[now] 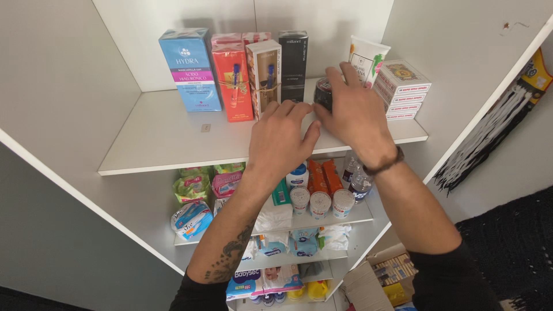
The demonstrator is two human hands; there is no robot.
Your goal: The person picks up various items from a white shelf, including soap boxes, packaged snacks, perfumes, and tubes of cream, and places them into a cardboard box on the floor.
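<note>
1. A person reaches both bare hands onto the top shelf (167, 138) of a white shelving unit, seen from above through a head-worn camera. The right hand (357, 112), in the centre right of the frame, wraps its fingers over a small dark round container (324, 92); it appears to be gripping it, though the palm hides most of the hold. The left hand (282, 138) lies just below and to the left, fingers spread flat and relaxed on the shelf, holding nothing.

2. The container sits at the centre of the frame, towards the back of the top shelf, just to the right of a tall black box (293, 66) and left of a white tube (366, 60).

3. Risk, as a judgement: the container stands close to the tall black box and a row of upright cartons, including a cream box (264, 75), an orange box (233, 80) and a light blue box (190, 69). A sideways nudge from a knuckle or wrist could topple one, and the others could follow.

4. Another risk: the grip comes from above and covers little of the container, so it could slip and roll off the shelf front onto the crowded lower shelves (322, 216).

5. The stack of white flat boxes (402, 89) at right sits near the right wrist and could be shoved.

6. The container looks dark, glossy and cylindrical, with a lighter band or label. Only its left part shows; its lid and contents cannot be made out.
</note>
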